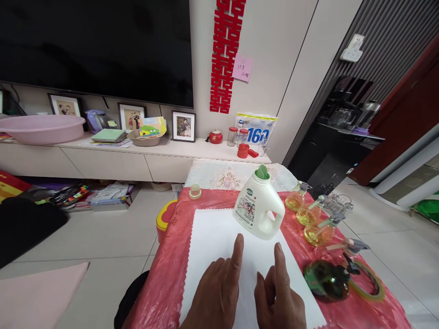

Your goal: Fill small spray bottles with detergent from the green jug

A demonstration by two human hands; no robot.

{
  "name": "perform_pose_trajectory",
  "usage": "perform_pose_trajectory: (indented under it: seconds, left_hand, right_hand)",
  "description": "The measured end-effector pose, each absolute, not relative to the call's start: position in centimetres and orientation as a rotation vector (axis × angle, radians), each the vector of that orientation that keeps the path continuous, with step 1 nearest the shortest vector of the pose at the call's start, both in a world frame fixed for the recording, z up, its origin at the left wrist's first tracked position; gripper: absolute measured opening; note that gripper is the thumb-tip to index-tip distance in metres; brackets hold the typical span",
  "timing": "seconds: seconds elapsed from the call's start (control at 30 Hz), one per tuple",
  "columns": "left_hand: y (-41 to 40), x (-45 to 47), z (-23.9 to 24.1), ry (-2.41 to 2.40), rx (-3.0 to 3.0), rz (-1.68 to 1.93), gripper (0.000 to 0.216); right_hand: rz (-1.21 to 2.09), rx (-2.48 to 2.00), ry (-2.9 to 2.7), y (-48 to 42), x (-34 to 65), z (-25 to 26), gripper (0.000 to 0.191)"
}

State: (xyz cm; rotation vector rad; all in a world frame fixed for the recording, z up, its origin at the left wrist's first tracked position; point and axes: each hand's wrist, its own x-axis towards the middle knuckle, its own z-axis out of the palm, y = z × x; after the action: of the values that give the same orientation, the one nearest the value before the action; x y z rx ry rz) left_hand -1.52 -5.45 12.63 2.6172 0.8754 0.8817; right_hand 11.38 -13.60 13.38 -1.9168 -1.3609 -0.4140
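A white detergent jug (255,205) with a green spout and a side handle stands upright and uncapped on a white scallop-edged mat (212,237). Just in front of it is my left hand (217,290), index finger stretched toward the jug, the other fingers loosely bent, holding nothing. To its right, my right hand (279,292) also points its index finger forward, thumb apart, with nothing in it. Neither hand touches the jug. A pale cap (195,192) sits on the red table cover at the back left of the mat.
Several glass oil dispensers (313,233) line the table's right side. Nearby are a dark green pump bottle (325,279) and a roll of tape (368,283). Red plastic covers the table (161,283). A low cabinet (171,148) behind bears frames, jars and a pink basin (41,129).
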Motion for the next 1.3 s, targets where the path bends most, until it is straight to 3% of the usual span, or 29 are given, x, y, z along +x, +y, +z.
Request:
perform_pose_trajectory:
  seconds: [0.27, 0.43, 0.63, 0.83, 1.3]
  left_hand:
    - [0.0, -1.8, 8.0, 0.895, 2.546, 0.676, 0.069]
    - [4.3, -3.4, 2.6, 0.940, 2.649, 0.631, 0.046]
    - [4.9, -3.7, -1.5, 1.101, 2.641, 0.700, 0.038]
    - [4.6, -3.6, -2.1, 1.126, 2.614, 0.739, 0.038]
    - [4.8, -3.7, -1.9, 1.051, 2.595, 0.793, 0.038]
  right_hand:
    - [-0.239, -1.902, -1.184, -12.1, 17.1, 14.7, 0.054]
    - [-0.165, -1.966, -1.001, -8.6, 23.5, 14.3, 0.074]
    - [0.017, -1.951, -0.909, -4.4, 26.2, 12.4, 0.074]
    - [0.136, -1.890, -0.647, -1.8, 27.7, 10.0, 0.031]
    - [0.446, -1.520, -0.735, -7.2, 23.4, 11.6, 0.032]
